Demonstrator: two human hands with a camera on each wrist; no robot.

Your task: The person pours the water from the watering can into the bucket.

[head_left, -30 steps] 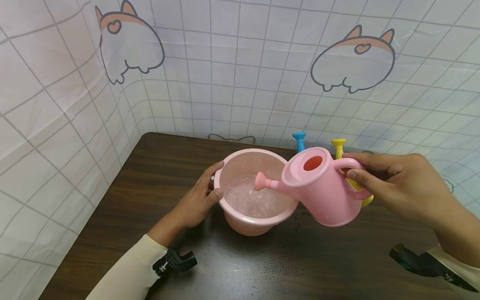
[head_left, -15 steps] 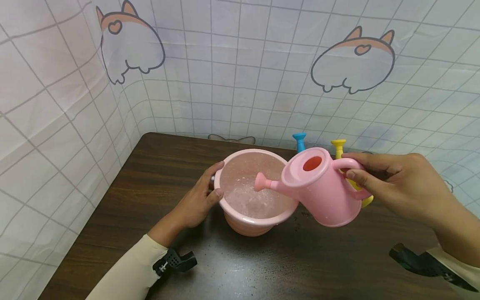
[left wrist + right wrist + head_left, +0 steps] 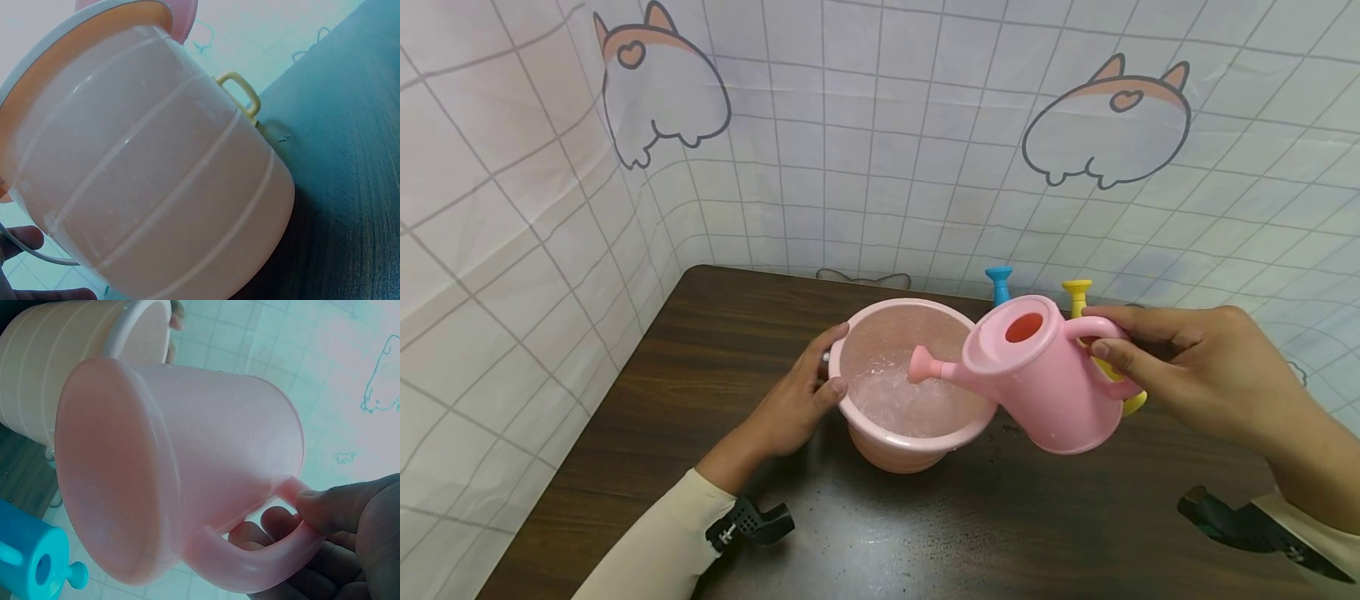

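A pink bucket (image 3: 917, 450) with water in it stands on the dark wooden table (image 3: 722, 350). My left hand (image 3: 797, 400) grips its left rim, thumb over the edge. My right hand (image 3: 1187, 371) holds a pink watering can (image 3: 1045, 379) by its handle, tilted left with the spout (image 3: 925, 365) over the bucket's water. The right wrist view shows the watering can (image 3: 181, 469) from below, its handle (image 3: 262, 569) in my fingers (image 3: 325, 506), with the bucket (image 3: 56, 369) behind. The left wrist view is filled by the bucket's side (image 3: 150, 181).
A blue watering can (image 3: 998, 283) and a yellow one (image 3: 1077, 296) stand behind the pink can near the back edge. The blue can (image 3: 31, 556) also shows under the right wrist. Grid-patterned curtains (image 3: 880, 150) close in the table at the back and left.
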